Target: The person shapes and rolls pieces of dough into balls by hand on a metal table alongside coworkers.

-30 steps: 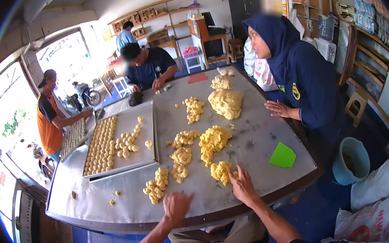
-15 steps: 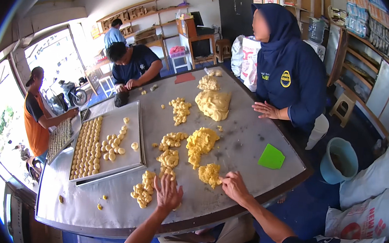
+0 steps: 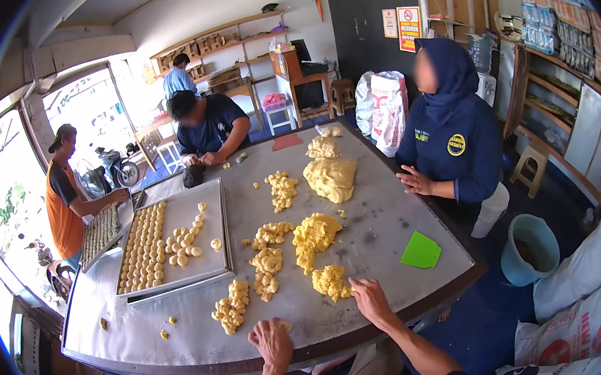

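Observation:
My left hand (image 3: 273,341) is low over the metal table near its front edge, fingers curled. A small pale dough piece (image 3: 286,326) shows at its thumb side. My right hand (image 3: 372,301) reaches the right side of a crumbly yellow mound (image 3: 331,283), its fingertips pinched at the edge. Beyond that mound lies a larger yellow mass (image 3: 315,239). Small dough pieces (image 3: 232,307) are heaped left of the mound, with further clusters (image 3: 266,271) behind them. A big smooth dough slab (image 3: 330,179) sits farther back.
A tray (image 3: 223,273) at left holds rows of round dough balls. A green scraper (image 3: 421,250) lies at right. One person (image 3: 456,145) stands across the right edge; another (image 3: 208,132) leans over the far left corner; a third (image 3: 68,194) handles another tray. A bucket (image 3: 530,249) and sacks stand right.
My left hand has drawn back toward the front edge from beside the dough heap, its fingers now curled. My right hand stays by the crumbly mound. The person at right has lifted a hand off the table.

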The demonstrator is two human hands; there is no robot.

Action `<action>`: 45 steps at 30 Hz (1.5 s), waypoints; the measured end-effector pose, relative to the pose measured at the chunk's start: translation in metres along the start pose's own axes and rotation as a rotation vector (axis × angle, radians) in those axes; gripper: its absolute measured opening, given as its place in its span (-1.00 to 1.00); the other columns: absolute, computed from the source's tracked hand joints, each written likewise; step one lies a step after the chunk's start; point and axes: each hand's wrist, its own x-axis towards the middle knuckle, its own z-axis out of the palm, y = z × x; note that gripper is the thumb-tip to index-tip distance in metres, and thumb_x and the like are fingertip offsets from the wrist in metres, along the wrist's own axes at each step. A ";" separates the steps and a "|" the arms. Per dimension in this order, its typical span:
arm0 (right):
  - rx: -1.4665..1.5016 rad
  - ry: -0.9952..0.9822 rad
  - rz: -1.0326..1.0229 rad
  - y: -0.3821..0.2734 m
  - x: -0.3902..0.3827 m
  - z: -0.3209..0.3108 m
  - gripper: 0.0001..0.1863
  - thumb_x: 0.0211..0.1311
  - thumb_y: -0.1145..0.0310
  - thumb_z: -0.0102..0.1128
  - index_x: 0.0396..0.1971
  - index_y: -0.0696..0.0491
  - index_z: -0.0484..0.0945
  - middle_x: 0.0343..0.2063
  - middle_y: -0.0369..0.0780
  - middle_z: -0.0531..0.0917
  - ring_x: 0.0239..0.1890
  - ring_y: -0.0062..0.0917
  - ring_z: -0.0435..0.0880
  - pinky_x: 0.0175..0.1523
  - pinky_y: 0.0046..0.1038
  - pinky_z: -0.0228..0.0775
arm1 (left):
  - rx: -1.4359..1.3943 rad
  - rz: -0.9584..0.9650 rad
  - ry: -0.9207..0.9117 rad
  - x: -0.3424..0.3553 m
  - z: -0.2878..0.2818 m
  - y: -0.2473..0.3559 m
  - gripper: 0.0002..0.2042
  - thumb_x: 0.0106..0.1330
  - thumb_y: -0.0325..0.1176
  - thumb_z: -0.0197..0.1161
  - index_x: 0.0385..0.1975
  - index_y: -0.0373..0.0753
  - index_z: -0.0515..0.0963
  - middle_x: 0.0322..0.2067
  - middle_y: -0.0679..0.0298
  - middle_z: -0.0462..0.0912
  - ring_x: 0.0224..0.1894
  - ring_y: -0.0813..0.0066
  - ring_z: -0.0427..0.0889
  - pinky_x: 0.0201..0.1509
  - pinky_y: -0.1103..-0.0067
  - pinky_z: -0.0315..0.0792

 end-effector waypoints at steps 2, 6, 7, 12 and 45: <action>-0.066 -0.022 -0.065 0.001 0.006 0.005 -0.68 0.21 0.57 0.18 -0.02 0.23 0.64 -0.31 -0.13 0.69 -0.14 -0.25 0.64 0.07 -0.26 0.43 | -0.094 -0.146 -0.031 0.002 -0.003 0.008 -0.71 0.27 -0.30 0.24 -0.04 -0.21 0.56 -0.08 0.16 0.51 0.12 0.14 0.42 0.24 0.01 0.13; -0.108 -0.456 0.054 0.029 0.020 0.021 -0.76 0.27 0.56 0.15 -0.09 0.22 0.61 -0.26 -0.05 0.67 -0.18 -0.17 0.65 0.04 -0.22 0.46 | -0.194 -0.258 0.051 0.000 0.003 0.017 -0.79 0.41 -0.30 0.14 -0.06 -0.23 0.50 -0.13 0.13 0.58 0.09 0.18 0.46 0.26 0.16 0.15; -0.103 -0.460 0.041 0.019 0.024 0.014 -0.76 0.27 0.56 0.15 -0.09 0.22 0.61 -0.26 -0.05 0.67 -0.18 -0.17 0.65 0.04 -0.22 0.46 | -0.216 -0.170 0.115 -0.002 0.000 0.013 -0.81 0.45 -0.31 0.13 -0.06 -0.24 0.49 -0.19 0.11 0.62 0.02 0.20 0.53 0.20 0.21 0.26; -0.379 -0.202 0.021 0.007 0.004 -0.020 -0.53 0.27 0.62 0.03 0.20 0.26 0.49 0.19 0.19 0.46 0.14 0.02 0.52 0.22 -0.16 0.44 | -0.925 -0.419 0.168 0.000 -0.013 -0.002 -0.76 0.49 -0.27 0.23 -0.11 -0.36 0.62 -0.40 0.16 0.73 -0.35 0.39 0.67 -0.23 0.41 0.49; 0.386 -0.296 -0.134 -0.126 -0.001 0.028 -0.80 0.27 0.50 0.11 -0.20 0.16 0.68 -0.26 0.02 0.67 -0.15 -0.04 0.68 -0.03 -0.13 0.50 | -0.728 -0.050 -0.094 0.021 0.006 0.043 -0.79 0.22 -0.37 0.41 -0.18 -0.24 0.62 -0.35 -0.06 0.75 -0.24 -0.12 0.76 -0.19 0.20 0.60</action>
